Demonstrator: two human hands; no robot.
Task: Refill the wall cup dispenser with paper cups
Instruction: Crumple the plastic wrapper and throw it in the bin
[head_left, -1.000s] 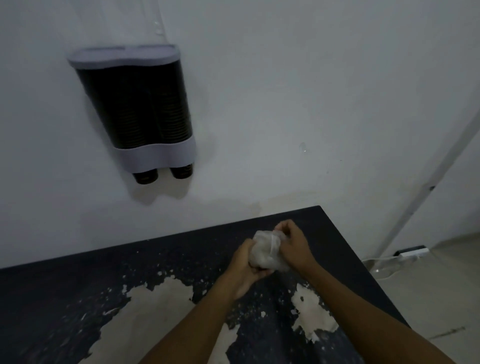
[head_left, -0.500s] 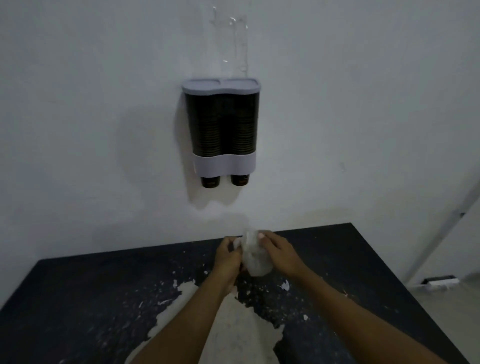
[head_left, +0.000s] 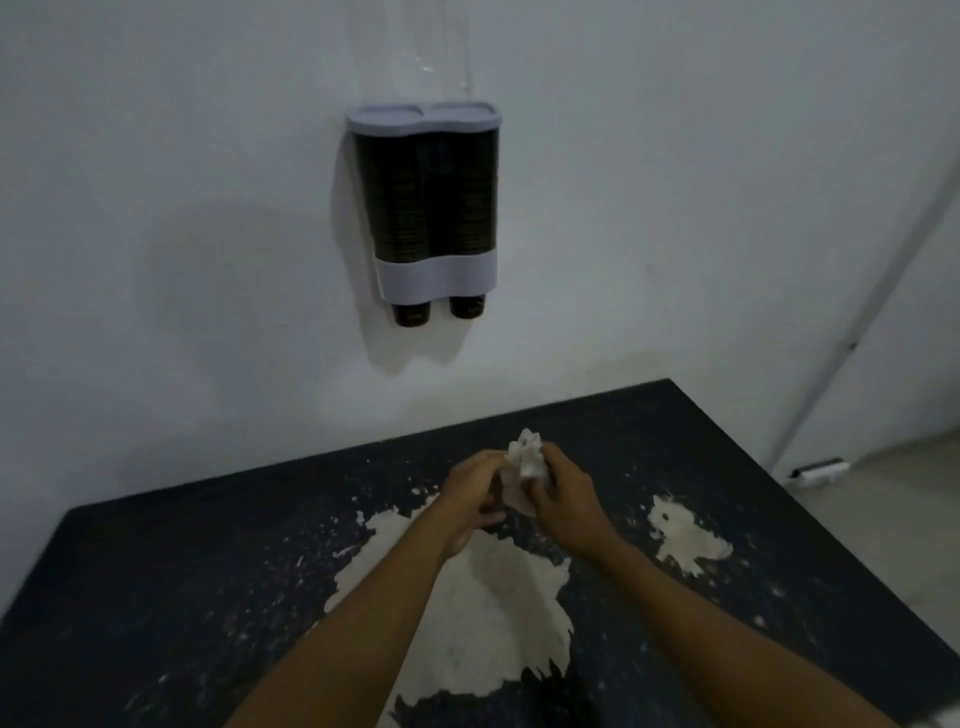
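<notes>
The wall cup dispenser (head_left: 435, 279) hangs on the white wall, grey lid closed, both clear tubes packed with dark paper cups (head_left: 426, 197). Two cup bottoms (head_left: 411, 313) stick out below its grey band. Over the table, well below the dispenser, my left hand (head_left: 475, 493) and my right hand (head_left: 563, 493) both squeeze a crumpled clear plastic wrapper (head_left: 525, 460) between them. The wrapper's top pokes out above my fingers.
A black table (head_left: 208, 597) with worn pale patches stands against the wall. A white pipe (head_left: 878, 291) runs diagonally down the wall at the right. A small white object (head_left: 816, 472) lies on the floor beyond the table's right edge.
The camera view swung, so the dispenser now sits centred above my hands. My hands have kept crumpling the wrapper, which sticks up more between the fingers.
</notes>
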